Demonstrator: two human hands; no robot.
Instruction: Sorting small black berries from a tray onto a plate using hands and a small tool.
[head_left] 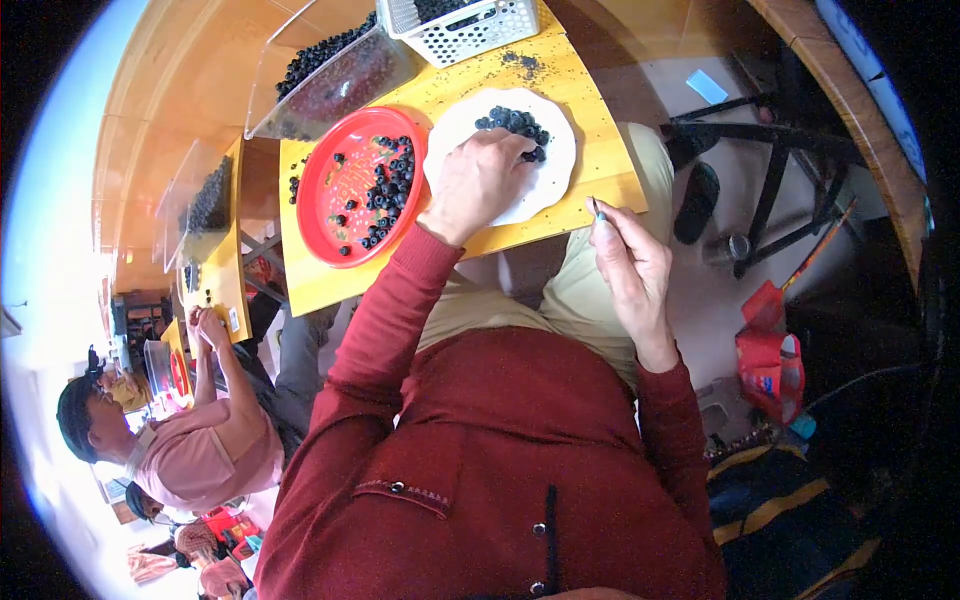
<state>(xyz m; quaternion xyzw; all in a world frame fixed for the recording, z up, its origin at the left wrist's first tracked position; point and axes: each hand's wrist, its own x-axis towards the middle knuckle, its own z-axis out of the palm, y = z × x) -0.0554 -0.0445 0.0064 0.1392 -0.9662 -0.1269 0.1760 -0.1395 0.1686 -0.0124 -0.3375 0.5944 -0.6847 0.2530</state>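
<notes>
My left hand (485,180) reaches over a scalloped white plate (515,210), fingers bent down beside a heap of dark round berry-like pieces (515,124). Its fingertips are partly hidden, so what they pinch does not show. Close to the table's right front corner, my right hand (628,265) is closed, thumb against fingers, on a small thin metal tool (594,206) whose kind I cannot make out. To the left of the white plate is a red oval tray (318,225), with more dark round pieces (390,190) gathered mostly along its right side.
At the back of the yellow table (560,75) stand a clear bin (345,85) of dark pieces and a white perforated basket (470,38). Dark crumbs (522,65) lie nearby. At the left, another person (205,440) works at a similar table. A red bag (770,365) is on the right.
</notes>
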